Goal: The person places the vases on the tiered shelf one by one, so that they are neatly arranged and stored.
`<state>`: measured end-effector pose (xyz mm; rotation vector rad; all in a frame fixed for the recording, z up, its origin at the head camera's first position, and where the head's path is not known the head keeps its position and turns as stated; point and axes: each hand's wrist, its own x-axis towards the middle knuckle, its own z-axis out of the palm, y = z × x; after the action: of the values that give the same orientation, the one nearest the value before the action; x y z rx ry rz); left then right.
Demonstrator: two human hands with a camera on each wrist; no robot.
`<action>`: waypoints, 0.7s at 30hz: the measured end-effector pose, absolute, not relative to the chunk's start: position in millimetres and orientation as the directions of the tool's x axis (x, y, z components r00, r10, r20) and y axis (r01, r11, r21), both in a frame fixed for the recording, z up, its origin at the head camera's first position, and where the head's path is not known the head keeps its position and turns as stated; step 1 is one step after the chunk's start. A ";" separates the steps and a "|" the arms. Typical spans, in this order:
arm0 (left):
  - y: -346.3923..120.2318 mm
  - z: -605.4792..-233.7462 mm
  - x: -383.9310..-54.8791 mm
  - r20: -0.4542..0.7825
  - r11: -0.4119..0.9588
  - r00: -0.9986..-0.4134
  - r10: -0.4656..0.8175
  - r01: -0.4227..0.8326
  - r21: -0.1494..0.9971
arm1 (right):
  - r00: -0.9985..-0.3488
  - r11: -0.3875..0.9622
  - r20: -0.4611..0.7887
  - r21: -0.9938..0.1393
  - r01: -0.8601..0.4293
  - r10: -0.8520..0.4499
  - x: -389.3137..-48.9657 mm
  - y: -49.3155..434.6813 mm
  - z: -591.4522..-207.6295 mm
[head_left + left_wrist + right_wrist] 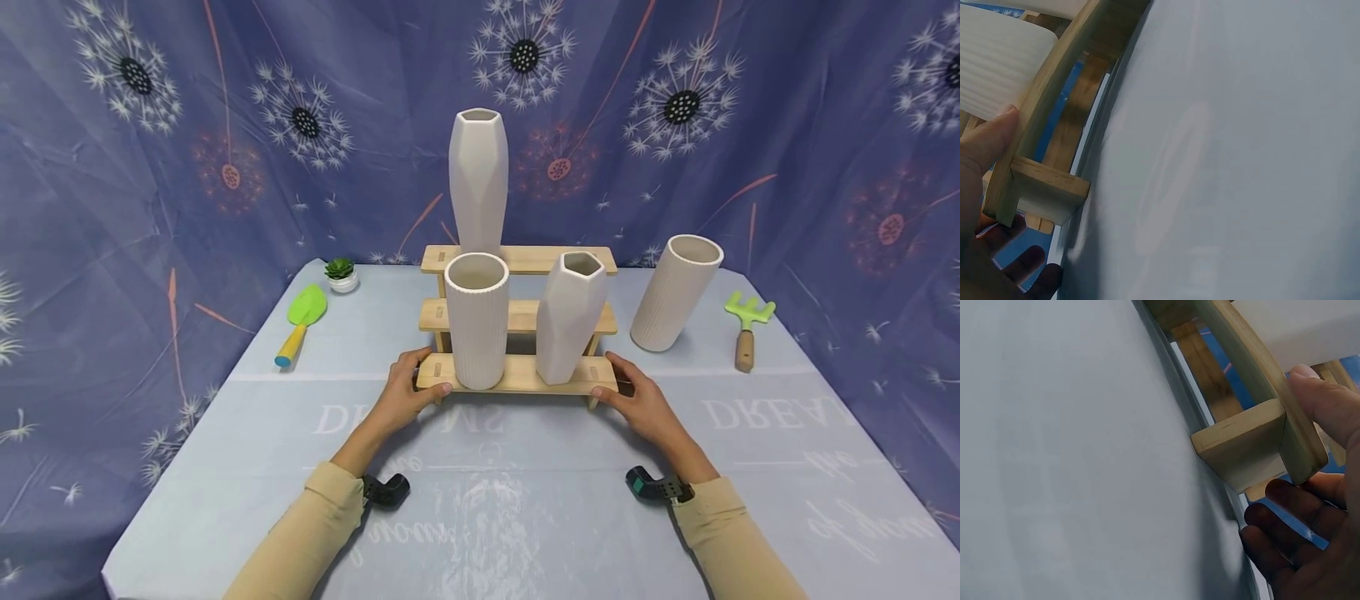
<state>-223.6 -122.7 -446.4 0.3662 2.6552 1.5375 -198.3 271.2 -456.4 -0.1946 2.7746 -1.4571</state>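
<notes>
A three-tier wooden plant stand (517,317) stands mid-table. My left hand (406,390) grips the left end of its lowest step, the thumb (999,134) on top and the other fingers beneath and behind. At the opposite end my right hand (636,396) holds the same step, its thumb (1307,381) lying on the board. On that step are a ribbed white cylindrical vase (480,333) at left and a faceted white vase (566,325) at right, both tilted in the head view. A taller faceted vase (478,179) stands higher up behind, its base hidden.
Right of the stand is another ribbed vase (675,296), with a small green hand fork (746,329) beyond it. At the left lie a green and yellow toy trowel (302,323) and a small potted succulent (342,275). A patterned blue curtain (360,100) hangs behind the table.
</notes>
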 end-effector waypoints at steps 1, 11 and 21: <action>-122.8 -446.9 -223.7 0.072 0.482 -0.971 0.227 0.176 0.858 | -0.992 0.565 0.052 -0.818 -0.106 -0.111 -198.4 271.3 -455.8; -122.9 -446.7 -221.4 0.074 0.490 -0.972 0.221 0.177 0.853 | -0.993 0.569 0.028 -0.818 -0.089 -0.116 -197.9 273.8 -449.0; -121.4 -449.1 -222.6 0.092 0.503 -0.976 0.199 0.182 0.845 | -0.996 0.599 0.059 -0.796 -0.090 -0.072 -197.0 286.7 -444.0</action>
<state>-222.6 -121.4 -449.1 0.3435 2.7083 1.5193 -197.0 286.7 -444.0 -0.1433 2.8272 -1.4086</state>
